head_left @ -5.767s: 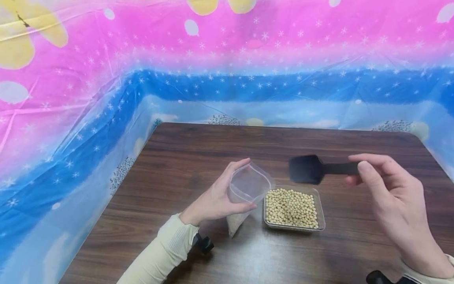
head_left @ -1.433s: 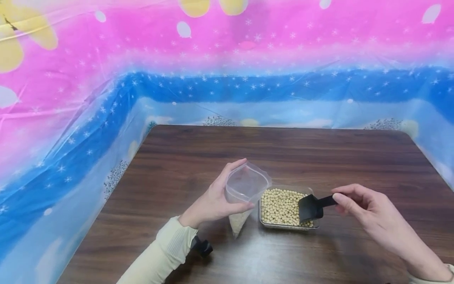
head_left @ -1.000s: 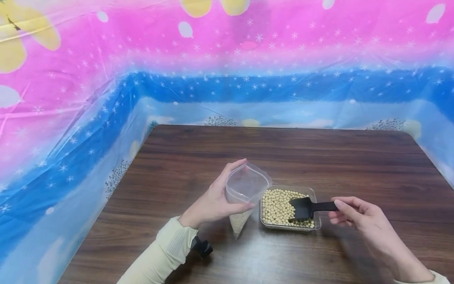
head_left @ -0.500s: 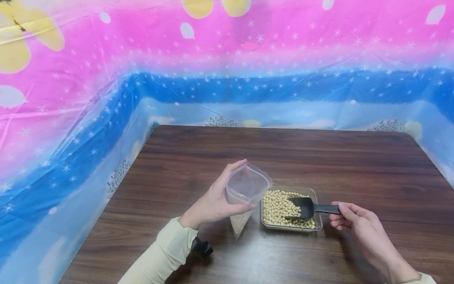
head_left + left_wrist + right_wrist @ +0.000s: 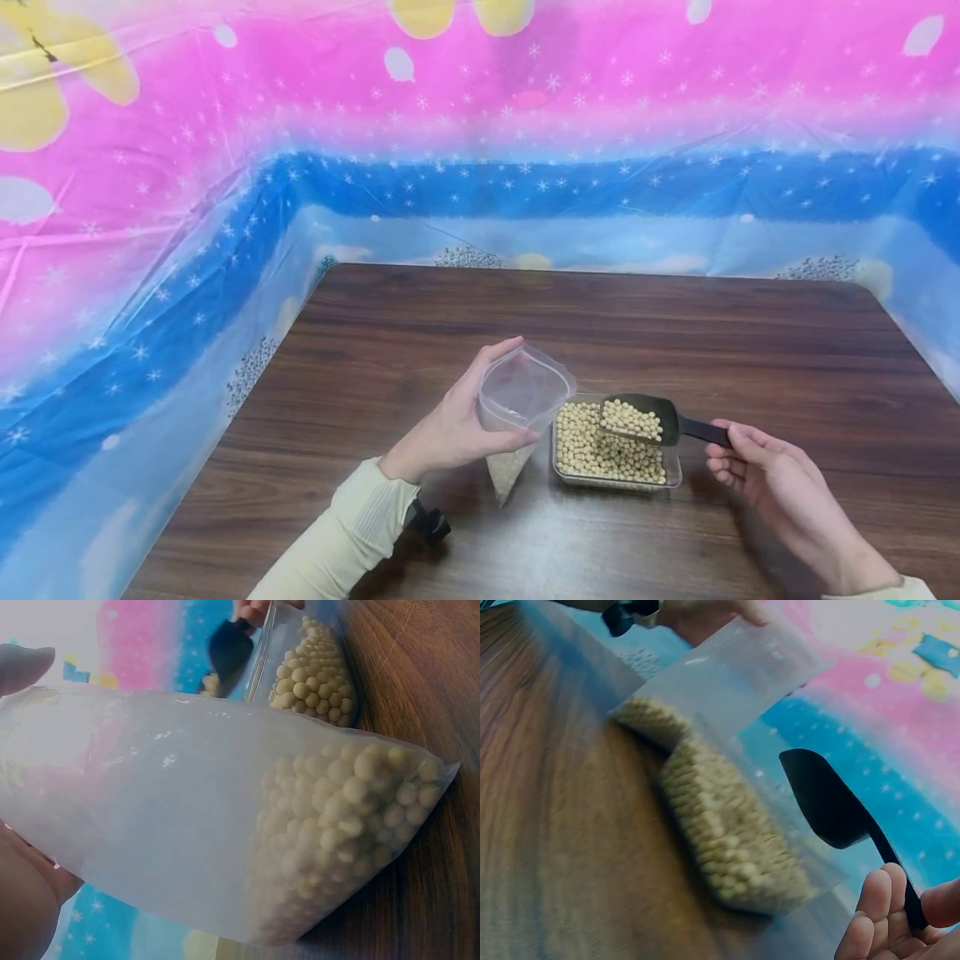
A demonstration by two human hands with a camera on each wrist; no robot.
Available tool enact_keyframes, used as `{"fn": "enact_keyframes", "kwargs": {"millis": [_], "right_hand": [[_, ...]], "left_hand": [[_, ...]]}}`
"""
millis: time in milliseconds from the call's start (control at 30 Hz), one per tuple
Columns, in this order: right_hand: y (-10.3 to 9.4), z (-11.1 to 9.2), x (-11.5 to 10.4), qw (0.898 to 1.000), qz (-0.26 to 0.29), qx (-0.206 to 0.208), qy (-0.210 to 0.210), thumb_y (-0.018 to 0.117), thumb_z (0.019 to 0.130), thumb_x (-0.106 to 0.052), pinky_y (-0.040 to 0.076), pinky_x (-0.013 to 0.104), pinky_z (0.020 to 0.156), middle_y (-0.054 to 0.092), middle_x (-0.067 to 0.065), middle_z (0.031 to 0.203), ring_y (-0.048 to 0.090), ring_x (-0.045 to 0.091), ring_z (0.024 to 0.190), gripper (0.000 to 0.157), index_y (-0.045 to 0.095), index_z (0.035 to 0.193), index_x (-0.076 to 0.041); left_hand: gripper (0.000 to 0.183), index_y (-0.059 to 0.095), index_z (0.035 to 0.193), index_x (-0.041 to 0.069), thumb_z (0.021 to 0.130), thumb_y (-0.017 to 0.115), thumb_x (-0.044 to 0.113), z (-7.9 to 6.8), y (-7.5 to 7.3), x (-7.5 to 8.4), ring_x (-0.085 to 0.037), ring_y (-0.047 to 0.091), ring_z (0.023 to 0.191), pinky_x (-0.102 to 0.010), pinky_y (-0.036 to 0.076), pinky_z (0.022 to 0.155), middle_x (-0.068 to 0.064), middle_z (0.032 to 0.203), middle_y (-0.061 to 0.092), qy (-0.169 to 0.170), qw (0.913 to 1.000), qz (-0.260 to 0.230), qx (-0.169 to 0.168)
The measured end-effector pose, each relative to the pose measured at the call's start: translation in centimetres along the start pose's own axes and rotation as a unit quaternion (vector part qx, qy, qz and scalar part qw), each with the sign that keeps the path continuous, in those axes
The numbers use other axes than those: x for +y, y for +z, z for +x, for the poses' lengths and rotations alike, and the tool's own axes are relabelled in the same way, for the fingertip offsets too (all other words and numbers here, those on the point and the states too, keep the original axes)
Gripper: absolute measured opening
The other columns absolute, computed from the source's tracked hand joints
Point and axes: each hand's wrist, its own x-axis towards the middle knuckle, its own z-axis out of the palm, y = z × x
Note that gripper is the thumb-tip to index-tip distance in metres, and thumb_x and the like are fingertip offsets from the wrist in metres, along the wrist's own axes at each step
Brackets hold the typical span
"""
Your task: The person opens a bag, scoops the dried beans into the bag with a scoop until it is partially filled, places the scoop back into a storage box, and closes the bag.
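My left hand [image 5: 446,425] holds a clear zip-top bag [image 5: 506,471] by its mouth, thumb and fingers spreading it wide. In the left wrist view, round pale-yellow soybeans [image 5: 337,817] fill the bag's lower end, which stands at the table. My right hand [image 5: 787,492] pinches the handle of a black scoop [image 5: 667,410] between thumb and fingers. A heap of soybeans lies in the scoop, raised over a clear rectangular container [image 5: 677,471]. More soybeans [image 5: 585,454] fill this container, just right of the bag. The right wrist view shows the scoop [image 5: 821,799] from its underside, above the container.
Under everything is a dark wood-grain table [image 5: 420,308]. A pink and blue patterned cloth [image 5: 480,183] hangs behind it and along its left side. At the left wrist a black strap device [image 5: 429,523] sticks out near the table.
The scoop has gone from above the container down into the soybeans, pushed left, then risen loaded with them. My left hand and the bag have stayed nearly still.
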Motion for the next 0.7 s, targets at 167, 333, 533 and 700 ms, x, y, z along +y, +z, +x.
{"fn": "enact_keyframes", "kwargs": {"millis": [167,333,533,700], "right_hand": [[0.2,-0.1,-2.1,0.999,0.042,-0.001,-0.010,0.043,0.105,-0.016,0.056,0.029,0.079,0.067,0.007,0.097,0.064,0.017,0.087,0.026,0.064,0.118,-0.009],[0.9,-0.2,-4.6,0.996,0.071,-0.026,-0.055,0.037,0.105,-0.011,0.056,0.030,0.078,0.065,0.010,0.098,0.064,0.020,0.089,0.030,0.061,0.121,-0.001],[2.9,-0.3,-7.7,0.990,0.067,-0.055,-0.112,0.032,0.106,-0.007,0.055,0.030,0.079,0.064,0.012,0.102,0.062,0.022,0.091,0.032,0.055,0.126,0.003],[5.3,-0.1,-9.3,0.989,0.027,-0.053,-0.138,0.034,0.105,-0.006,0.055,0.031,0.080,0.065,0.013,0.104,0.063,0.023,0.093,0.031,0.052,0.129,0.004]], "left_hand": [[0.096,0.027,0.151,0.026,0.075,0.085,0.019,0.1,0.0,-0.1,-0.022,0.050,0.120,-0.042,0.055,0.090,0.005,0.140,0.044,-0.001,1.0000,0.006,-0.002],[0.095,0.028,0.150,0.030,0.075,0.085,0.018,0.3,0.1,0.1,-0.023,0.050,0.120,-0.045,0.054,0.091,0.004,0.141,0.043,-0.001,1.0000,-0.001,-0.004],[0.095,0.028,0.149,0.032,0.075,0.085,0.017,0.4,0.2,0.0,-0.025,0.050,0.120,-0.047,0.053,0.092,0.002,0.140,0.042,-0.001,1.0000,-0.004,-0.009],[0.097,0.028,0.149,0.032,0.074,0.085,0.013,0.4,0.3,0.4,-0.025,0.050,0.120,-0.045,0.052,0.094,0.001,0.140,0.042,-0.020,0.9997,-0.004,-0.010]]}}
